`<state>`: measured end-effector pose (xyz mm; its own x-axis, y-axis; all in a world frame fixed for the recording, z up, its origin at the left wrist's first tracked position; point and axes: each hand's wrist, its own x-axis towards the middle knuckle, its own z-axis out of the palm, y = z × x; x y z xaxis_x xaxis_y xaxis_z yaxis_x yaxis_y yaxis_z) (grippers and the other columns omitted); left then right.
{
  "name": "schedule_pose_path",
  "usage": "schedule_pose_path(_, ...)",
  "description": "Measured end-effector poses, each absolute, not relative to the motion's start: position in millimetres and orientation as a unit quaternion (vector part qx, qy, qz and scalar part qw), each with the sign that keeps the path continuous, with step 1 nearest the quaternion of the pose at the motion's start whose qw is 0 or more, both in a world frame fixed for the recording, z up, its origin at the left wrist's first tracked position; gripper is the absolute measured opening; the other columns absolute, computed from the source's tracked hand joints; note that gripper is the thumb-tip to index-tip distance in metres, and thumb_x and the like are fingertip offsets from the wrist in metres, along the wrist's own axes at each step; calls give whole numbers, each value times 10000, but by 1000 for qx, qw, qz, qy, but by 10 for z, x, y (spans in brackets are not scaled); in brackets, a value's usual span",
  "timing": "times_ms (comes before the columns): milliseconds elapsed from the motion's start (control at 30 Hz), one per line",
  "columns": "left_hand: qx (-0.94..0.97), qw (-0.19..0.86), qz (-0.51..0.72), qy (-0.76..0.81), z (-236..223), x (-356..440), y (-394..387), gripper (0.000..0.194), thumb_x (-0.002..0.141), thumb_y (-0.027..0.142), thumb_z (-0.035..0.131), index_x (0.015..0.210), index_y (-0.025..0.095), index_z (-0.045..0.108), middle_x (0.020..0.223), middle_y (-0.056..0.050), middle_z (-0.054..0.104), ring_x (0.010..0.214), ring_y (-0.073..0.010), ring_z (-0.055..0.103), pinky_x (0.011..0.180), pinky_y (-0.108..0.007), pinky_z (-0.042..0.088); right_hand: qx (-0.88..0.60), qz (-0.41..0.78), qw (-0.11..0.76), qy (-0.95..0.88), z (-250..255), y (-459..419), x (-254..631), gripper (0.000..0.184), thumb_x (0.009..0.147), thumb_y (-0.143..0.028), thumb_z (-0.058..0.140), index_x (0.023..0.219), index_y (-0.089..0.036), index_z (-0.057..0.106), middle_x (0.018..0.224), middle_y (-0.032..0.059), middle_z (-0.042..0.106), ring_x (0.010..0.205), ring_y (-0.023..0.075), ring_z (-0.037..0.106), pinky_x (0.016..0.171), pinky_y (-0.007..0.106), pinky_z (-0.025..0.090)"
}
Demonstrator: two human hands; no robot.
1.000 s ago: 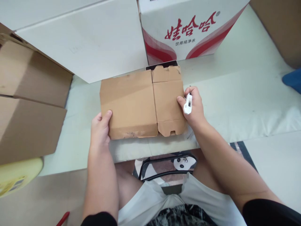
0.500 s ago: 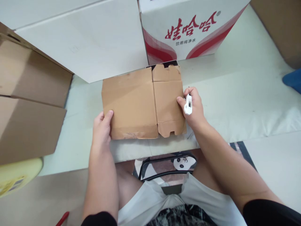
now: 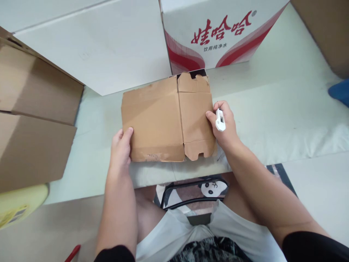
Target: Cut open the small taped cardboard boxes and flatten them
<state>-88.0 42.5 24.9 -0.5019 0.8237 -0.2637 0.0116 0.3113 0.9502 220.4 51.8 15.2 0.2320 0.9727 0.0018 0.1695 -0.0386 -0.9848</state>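
Between my hands is an opened-out brown cardboard box [image 3: 154,118], creased down its right part, with notched flaps at the top and bottom there. My left hand [image 3: 121,145] pinches its lower left edge, thumb on top and fingers beneath. My right hand [image 3: 226,123] is closed round a small white utility knife [image 3: 220,120], and its thumb rests at the cardboard's right edge. Whether the knife's blade is out I cannot tell clearly. A dark edge of something [image 3: 200,73] shows behind the cardboard's upper right corner.
A white carton with red lettering [image 3: 212,58] and a plain white box [image 3: 109,54] stand at the back of the cloth-covered table [image 3: 272,120]. Brown cartons [image 3: 35,145] are on the left, with a yellow container [image 3: 24,203] below them. Something blue [image 3: 339,92] is at the far right.
The cardboard's left edge and my left hand have shifted slightly right. The knife has tilted a little in my right hand, which has barely moved.
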Motion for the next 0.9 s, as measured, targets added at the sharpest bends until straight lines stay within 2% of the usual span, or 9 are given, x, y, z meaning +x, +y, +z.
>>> schedule_pose_path(367,303,405,507,698,216,-893,429,494,519,514,876,835,204,656,775,-28,795,750,-216,773,592,-245,585,-601,411,503,-467,161,512,2198,270,798,-283,640,877,-281,381,716,-60,366,647,145,328,620,307,252)
schedule_pose_path(533,306,408,502,699,206,-904,419,497,544,517,876,866,204,663,816,-48,806,778,-232,771,639,-281,612,-605,407,500,-467,165,515,2194,255,801,-285,632,870,-278,387,728,-58,369,653,143,336,626,311,253)
schedule_pose_path(900,314,410,502,694,202,-913,403,451,614,500,892,859,199,662,829,-58,801,810,-238,772,656,-279,610,-604,406,502,-467,158,518,2195,260,795,-277,641,858,-278,389,738,-51,372,662,147,340,626,306,263)
